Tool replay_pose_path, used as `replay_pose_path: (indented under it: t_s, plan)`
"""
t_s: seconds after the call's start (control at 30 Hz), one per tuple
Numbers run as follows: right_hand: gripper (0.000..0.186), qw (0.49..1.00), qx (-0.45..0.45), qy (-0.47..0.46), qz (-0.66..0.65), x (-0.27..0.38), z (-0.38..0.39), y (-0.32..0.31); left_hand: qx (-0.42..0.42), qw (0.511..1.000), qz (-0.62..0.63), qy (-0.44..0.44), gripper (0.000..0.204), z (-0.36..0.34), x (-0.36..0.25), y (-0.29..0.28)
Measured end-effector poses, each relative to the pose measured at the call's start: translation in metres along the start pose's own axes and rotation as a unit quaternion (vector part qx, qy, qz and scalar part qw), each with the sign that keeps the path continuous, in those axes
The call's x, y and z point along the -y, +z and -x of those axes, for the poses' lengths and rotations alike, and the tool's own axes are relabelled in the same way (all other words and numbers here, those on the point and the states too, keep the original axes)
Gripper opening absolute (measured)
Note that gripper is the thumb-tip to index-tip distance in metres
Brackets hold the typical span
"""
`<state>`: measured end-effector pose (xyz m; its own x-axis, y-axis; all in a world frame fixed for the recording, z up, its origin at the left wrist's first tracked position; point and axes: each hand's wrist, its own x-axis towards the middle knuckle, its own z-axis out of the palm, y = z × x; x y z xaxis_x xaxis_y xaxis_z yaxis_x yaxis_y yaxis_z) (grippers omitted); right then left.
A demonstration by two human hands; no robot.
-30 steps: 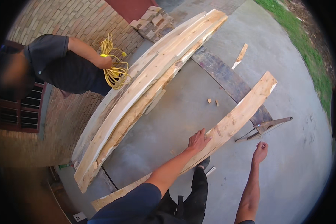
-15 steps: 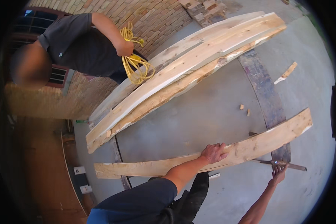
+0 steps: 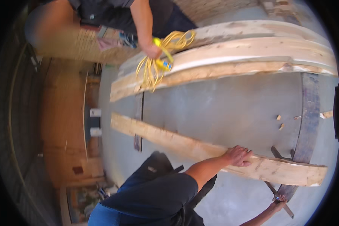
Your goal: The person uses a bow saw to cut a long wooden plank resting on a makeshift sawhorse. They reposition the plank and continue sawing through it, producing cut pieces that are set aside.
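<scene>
A long, curved, pale wooden board (image 3: 177, 142) stretches across in front of me, resting over dark supports at both ends. My left hand (image 3: 239, 156) is closed over it right of the middle, its fingers wrapped on the wood. Low at the right, my right hand (image 3: 278, 204) grips a dark metal bar clamp (image 3: 289, 211). Part of the clamp passes under the board, and its dark end pieces show beyond the far edge. The exact jaw contact is hidden.
Across the gap lie several long curved timbers (image 3: 248, 52). At the upper left a co-worker's hand (image 3: 151, 51) holds a coiled yellow cord (image 3: 150, 71). Dark cross supports (image 3: 308, 109) run underneath. Small wood offcuts (image 3: 278, 117) lie on the concrete floor (image 3: 214, 101).
My view has turned, so the board now slopes down to the right. My left hand stays on the board and my right at the clamp. The co-worker's cord has moved over the timbers.
</scene>
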<state>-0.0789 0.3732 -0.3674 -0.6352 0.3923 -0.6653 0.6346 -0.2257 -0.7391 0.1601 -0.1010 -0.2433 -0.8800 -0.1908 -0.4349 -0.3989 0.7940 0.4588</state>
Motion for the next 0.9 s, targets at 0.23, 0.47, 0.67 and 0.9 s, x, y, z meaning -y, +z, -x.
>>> replay_pose_path:
  t_s: [0.23,0.47,0.67,0.9]
  plan:
    - [0.029,1.000,-0.020,0.016,0.017,-0.031,-0.047,-0.057,0.002,1.000,-0.003,0.018,0.061,-0.010,0.001,-0.004]
    - [0.027,0.984,-0.137,0.067,0.089,-0.007,0.105,-0.017,0.014,1.000,0.013,-0.018,0.059,0.005,0.002,-0.003]
    - [0.026,0.962,-0.235,0.086,0.104,-0.046,0.138,-0.075,-0.006,1.000,0.000,0.005,0.064,-0.001,0.002,-0.002]
    - [0.028,0.944,-0.268,0.134,0.135,-0.053,0.158,-0.096,-0.016,1.000,0.009,0.006,0.065,0.002,0.006,-0.002]
